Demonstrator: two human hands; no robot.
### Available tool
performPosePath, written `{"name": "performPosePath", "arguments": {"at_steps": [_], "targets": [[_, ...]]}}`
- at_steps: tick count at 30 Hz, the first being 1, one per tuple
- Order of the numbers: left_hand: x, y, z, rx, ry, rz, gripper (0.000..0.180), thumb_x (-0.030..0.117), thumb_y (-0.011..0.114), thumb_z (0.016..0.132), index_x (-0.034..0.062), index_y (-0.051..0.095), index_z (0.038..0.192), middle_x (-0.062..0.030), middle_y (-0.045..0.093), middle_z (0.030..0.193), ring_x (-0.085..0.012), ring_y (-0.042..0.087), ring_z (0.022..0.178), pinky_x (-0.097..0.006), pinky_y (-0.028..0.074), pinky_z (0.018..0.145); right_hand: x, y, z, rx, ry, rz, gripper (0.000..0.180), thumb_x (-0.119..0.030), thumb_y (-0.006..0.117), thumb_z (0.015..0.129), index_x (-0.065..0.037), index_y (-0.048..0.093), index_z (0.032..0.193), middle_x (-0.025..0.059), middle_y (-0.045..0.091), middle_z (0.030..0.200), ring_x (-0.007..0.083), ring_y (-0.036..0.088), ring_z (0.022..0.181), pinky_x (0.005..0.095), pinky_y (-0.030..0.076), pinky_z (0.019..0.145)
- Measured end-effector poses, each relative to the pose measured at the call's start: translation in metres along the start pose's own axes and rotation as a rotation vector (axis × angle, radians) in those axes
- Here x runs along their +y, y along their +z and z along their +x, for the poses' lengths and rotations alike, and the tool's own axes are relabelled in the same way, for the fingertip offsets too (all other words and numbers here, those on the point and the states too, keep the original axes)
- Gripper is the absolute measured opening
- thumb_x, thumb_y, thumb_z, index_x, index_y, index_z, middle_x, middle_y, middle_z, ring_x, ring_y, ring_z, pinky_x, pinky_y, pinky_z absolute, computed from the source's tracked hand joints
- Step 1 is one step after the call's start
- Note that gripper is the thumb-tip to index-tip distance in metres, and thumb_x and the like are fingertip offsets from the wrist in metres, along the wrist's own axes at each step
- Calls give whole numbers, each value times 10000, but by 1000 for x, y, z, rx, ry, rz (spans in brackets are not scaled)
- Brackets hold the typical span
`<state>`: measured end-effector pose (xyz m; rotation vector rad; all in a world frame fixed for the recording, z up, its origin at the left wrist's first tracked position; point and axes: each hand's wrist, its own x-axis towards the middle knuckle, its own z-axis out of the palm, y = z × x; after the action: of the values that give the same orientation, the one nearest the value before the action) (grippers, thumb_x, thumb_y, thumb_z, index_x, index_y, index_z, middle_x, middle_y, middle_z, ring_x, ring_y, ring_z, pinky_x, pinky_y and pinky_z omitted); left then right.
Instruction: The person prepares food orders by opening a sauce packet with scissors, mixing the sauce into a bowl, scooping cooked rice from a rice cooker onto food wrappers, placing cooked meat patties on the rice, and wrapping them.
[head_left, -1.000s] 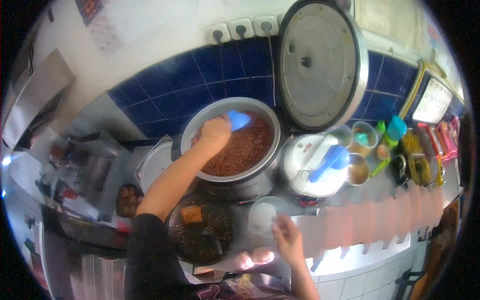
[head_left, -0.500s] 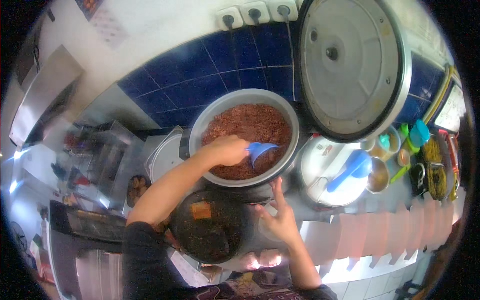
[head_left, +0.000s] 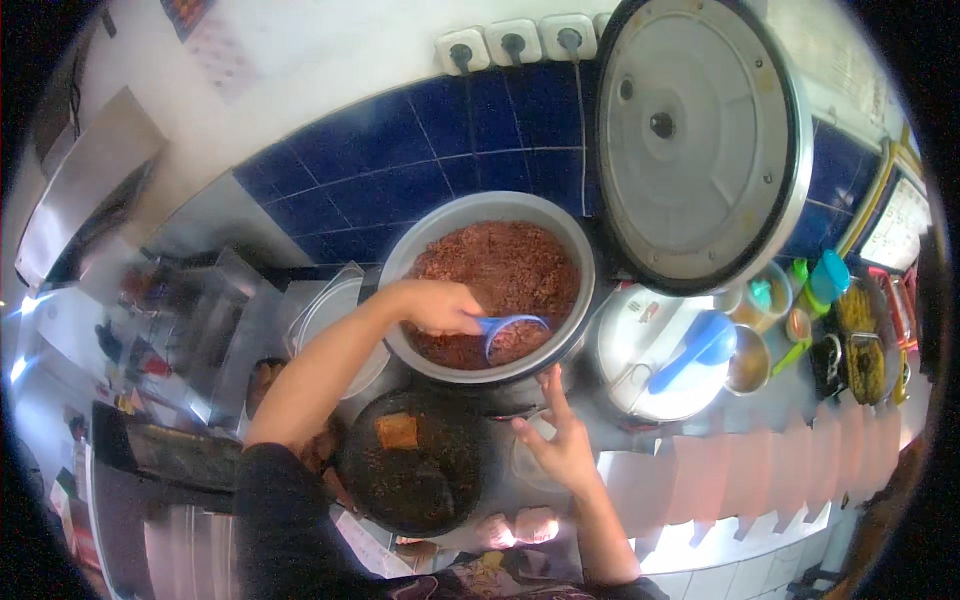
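In my left hand (head_left: pixel 438 306) is the handle of a blue rice scoop (head_left: pixel 492 325), its fingers wrapped round it. The scoop's bowl sits in reddish-brown cooked rice (head_left: pixel 490 255), with some of the rice inside its rim. That rice fills much of a round grey cooker pot (head_left: pixel 405 250). My right hand (head_left: pixel 560 447) is below the pot's front edge, thumb and fingers apart, the fingertips close to the cooker's front. Whether they touch it I cannot tell. Partly behind this hand is a small pale, see-through round container (head_left: pixel 530 462).
The cooker's big round lid (head_left: pixel 690 150) stands raised at the back right. Nearer me is a dark pan (head_left: pixel 415 490) holding an orange-brown piece of food (head_left: pixel 397 431). A white lidded cooker (head_left: pixel 625 345) with a blue ladle (head_left: pixel 690 355) stands right, beside a metal bowl (head_left: pixel 748 360).
The blue scoop has moved slightly down and left and turned, with rice now in it. My left hand moved with it. The right hand stays nearly where it was.
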<state>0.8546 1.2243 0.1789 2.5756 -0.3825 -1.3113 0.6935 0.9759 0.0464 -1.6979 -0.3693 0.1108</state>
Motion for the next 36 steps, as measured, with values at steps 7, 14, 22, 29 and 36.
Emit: {"name": "performPosePath", "arguments": {"at_steps": [7, 14, 22, 29, 36], "targets": [[30, 29, 2, 838, 106, 735, 416, 316, 579, 955, 205, 562, 1356, -146, 699, 894, -338, 696, 736, -475, 553, 647, -1, -9, -1, -52, 100, 67, 957, -258, 729, 882, -35, 103, 1572, 264, 390, 1511, 392, 465, 1350, 428, 464, 1035], [8, 23, 3, 714, 50, 433, 378, 334, 558, 966, 213, 600, 1321, -183, 713, 949, -408, 681, 858, -537, 533, 767, 10, -5, 0, -41, 37, 6, 960, -270, 733, 883, -60, 104, 1578, 242, 421, 1500, 388, 460, 1354, 424, 472, 1020], [20, 32, -5, 474, 156, 325, 371, 305, 582, 954, 214, 606, 1314, -219, 698, 976, -427, 662, 917, -532, 508, 825, 12, -9, 1, -32, 48, -11, 977, -264, 730, 881, -54, 79, 1578, 239, 440, 1487, 384, 489, 1333, 420, 481, 1006], [-1, 40, -5, 336, 325, 148, 308, 276, 560, 966, 115, 642, 1215, -239, 692, 994, -426, 659, 958, -505, 496, 846, 13, -2, 4, -58, 23, 5, 971, -206, 743, 865, -57, 100, 1577, 262, 466, 1456, 359, 529, 1299, 403, 491, 994], [2, 20, -10, 290, 384, 277, 320, 274, 551, 967, 39, 635, 1168, -256, 683, 1025, -446, 647, 973, -506, 488, 856, 19, -4, 2, -3, -29, 1, 943, -169, 747, 859, -60, 143, 1574, 259, 449, 1470, 359, 489, 1339, 412, 496, 981]]}}
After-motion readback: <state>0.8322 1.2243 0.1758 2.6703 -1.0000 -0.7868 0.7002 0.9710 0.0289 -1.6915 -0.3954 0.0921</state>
